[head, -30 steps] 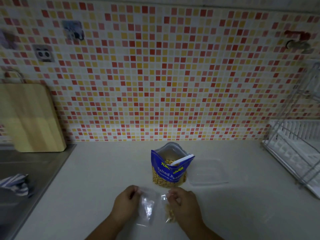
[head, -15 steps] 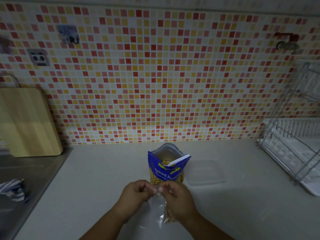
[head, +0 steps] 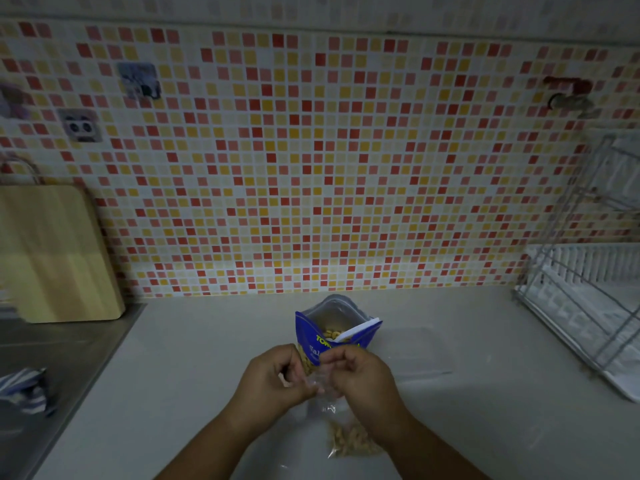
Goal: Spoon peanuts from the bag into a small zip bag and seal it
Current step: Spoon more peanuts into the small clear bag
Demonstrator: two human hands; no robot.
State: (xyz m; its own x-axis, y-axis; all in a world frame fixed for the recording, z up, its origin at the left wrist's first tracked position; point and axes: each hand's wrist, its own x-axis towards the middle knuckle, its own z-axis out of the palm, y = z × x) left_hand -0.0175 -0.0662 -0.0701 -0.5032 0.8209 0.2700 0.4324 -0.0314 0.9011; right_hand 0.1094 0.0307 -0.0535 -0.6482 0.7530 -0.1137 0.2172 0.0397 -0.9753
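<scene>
Above counter [head: 485, 427], zip bag [head: 341, 424] vertical, mouth up (pinched by left hand [head: 273, 379], right hand [head: 360, 379]).

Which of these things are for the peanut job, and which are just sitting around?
For the job: small zip bag, pinched at its top by the left hand and right hand; blue peanut bag; white spoon standing in it.
Just lying about: wooden cutting board; dish rack; striped cloth; clear tub.
</scene>
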